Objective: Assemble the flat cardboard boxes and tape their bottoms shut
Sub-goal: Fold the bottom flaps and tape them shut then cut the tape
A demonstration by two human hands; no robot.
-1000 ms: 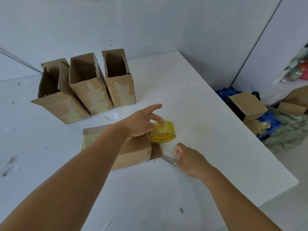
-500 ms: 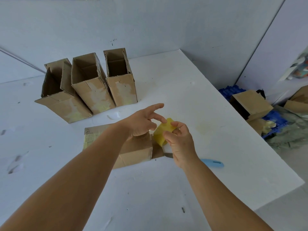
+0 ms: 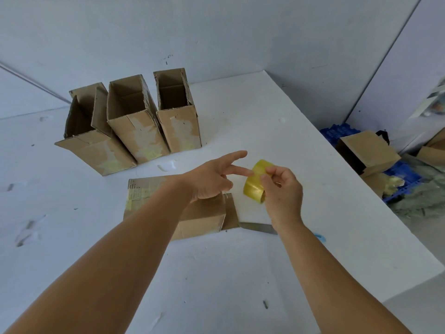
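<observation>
At the far left of the white counter [image 3: 277,131], three brown cardboard boxes stand side by side with open tops: a leaning left box [image 3: 96,150], a middle box [image 3: 137,133], and a right box [image 3: 179,126]. Each shows pale patches of tape on its front face. Nearer the viewer, a folded brown cardboard box [image 3: 202,216] lies on its side on the counter, with yellowed tape along its left end. The person's left hand [image 3: 212,179] rests on top of this lying box, its grip released, with the index and middle fingers stretched out to the right; the middle fingertip touches a roll of yellow translucent packing tape [image 3: 255,185]. The right hand [image 3: 283,191] holds this roll just above the counter, thumb and fingers clenched around its right edge. Below the roll, a flat grey metal blade [image 3: 257,228] lies on the counter beside the box's flap, its pale blue handle [image 3: 319,236] mostly hidden behind the right forearm. Off the counter at far right, more cardboard boxes [image 3: 368,150] sit on blue plastic crates [image 3: 399,179] on the floor.
</observation>
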